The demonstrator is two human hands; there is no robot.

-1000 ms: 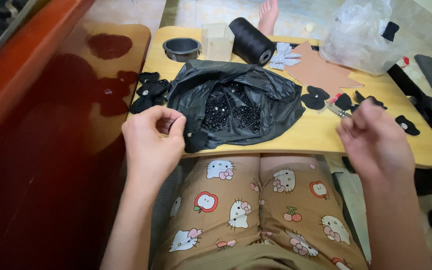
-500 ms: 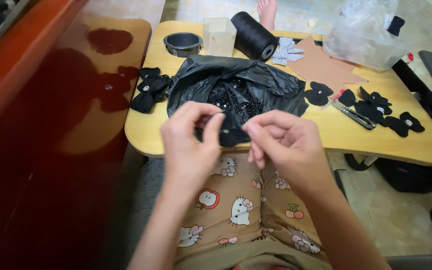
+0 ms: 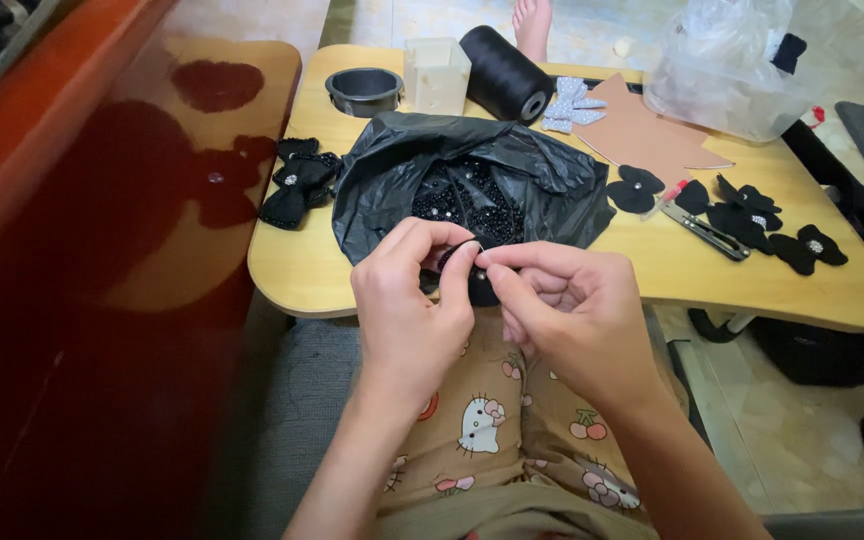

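Both my hands meet over my lap at the front edge of a small wooden table. My left hand pinches a small black fabric piece between thumb and fingers. My right hand touches the same piece from the right, with its fingertips pressed against the left hand's fingertips. Just behind the hands lies an open black plastic bag filled with black beads.
Finished black bows lie at the table's left edge, and several more lie at the right beside a cutter. A black thread spool, a black round dish, a translucent box, brown card and a clear bag stand behind.
My right hand came in from the table's right side to meet the left. Both hands now hold the black piece closer together, a little lower over my lap.
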